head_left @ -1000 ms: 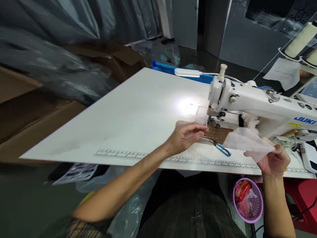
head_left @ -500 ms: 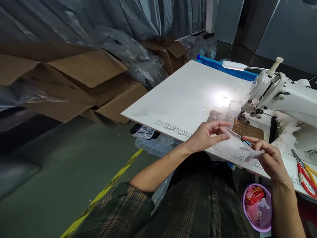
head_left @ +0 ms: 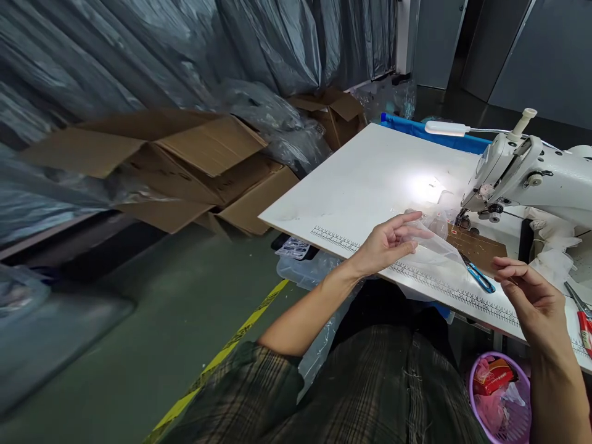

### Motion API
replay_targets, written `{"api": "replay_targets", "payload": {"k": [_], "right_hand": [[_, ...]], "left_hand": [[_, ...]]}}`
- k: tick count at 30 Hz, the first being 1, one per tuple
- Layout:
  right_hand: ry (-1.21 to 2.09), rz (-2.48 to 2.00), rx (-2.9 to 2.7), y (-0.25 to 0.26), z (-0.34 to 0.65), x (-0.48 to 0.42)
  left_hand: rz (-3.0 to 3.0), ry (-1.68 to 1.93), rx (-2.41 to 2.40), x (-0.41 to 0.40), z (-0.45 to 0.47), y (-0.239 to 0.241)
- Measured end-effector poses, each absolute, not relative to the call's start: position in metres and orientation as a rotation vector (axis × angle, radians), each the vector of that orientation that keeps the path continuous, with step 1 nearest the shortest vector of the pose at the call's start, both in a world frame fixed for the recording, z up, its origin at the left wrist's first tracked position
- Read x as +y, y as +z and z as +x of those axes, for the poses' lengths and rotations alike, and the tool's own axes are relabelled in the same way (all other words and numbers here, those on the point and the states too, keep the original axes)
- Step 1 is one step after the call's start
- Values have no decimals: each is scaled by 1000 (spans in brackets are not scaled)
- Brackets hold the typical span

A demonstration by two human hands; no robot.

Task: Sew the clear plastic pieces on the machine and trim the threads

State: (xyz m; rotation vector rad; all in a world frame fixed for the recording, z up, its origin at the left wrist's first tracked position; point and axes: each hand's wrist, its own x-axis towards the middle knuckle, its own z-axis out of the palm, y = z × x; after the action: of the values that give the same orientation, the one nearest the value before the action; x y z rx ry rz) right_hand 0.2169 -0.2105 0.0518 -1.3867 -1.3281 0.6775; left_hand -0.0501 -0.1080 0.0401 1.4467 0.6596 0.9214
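My left hand (head_left: 386, 245) pinches a thin, translucent white piece of fabric (head_left: 432, 243) over the near edge of the white sewing table (head_left: 365, 179). My right hand (head_left: 531, 296) hovers to the right with its fingers apart and nothing in them, a short way from the fabric. Between the hands lie blue thread snips (head_left: 478, 277) on the table. Behind them a brown sheet (head_left: 481, 246) lies under the needle of the white sewing machine (head_left: 527, 179).
Open cardboard boxes (head_left: 185, 166) and grey plastic sheeting (head_left: 161, 55) fill the left. A purple basket (head_left: 502, 398) with scraps stands under the table at right. Red-handled scissors (head_left: 583, 314) lie at the right edge. A small lamp (head_left: 446, 128) lights the table.
My right hand has let go of the fabric and drawn off to the right. The left hand keeps hold of it. The camera has turned left and steadied.
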Motion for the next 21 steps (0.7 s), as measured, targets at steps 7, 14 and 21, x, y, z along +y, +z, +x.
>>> {"api": "replay_targets", "payload": {"k": [7,14,21], "right_hand": [[468,-1310,-1649,40,167,-229],[568,-1374,-1364,34,145,-228],[1256,-1264,-1054,55,175,-278]], "left_hand": [[1374,945,562,-126,-32,42],[1699,1008,261,-146,-10,55],[1502,819,315,-170,-32,40]]}}
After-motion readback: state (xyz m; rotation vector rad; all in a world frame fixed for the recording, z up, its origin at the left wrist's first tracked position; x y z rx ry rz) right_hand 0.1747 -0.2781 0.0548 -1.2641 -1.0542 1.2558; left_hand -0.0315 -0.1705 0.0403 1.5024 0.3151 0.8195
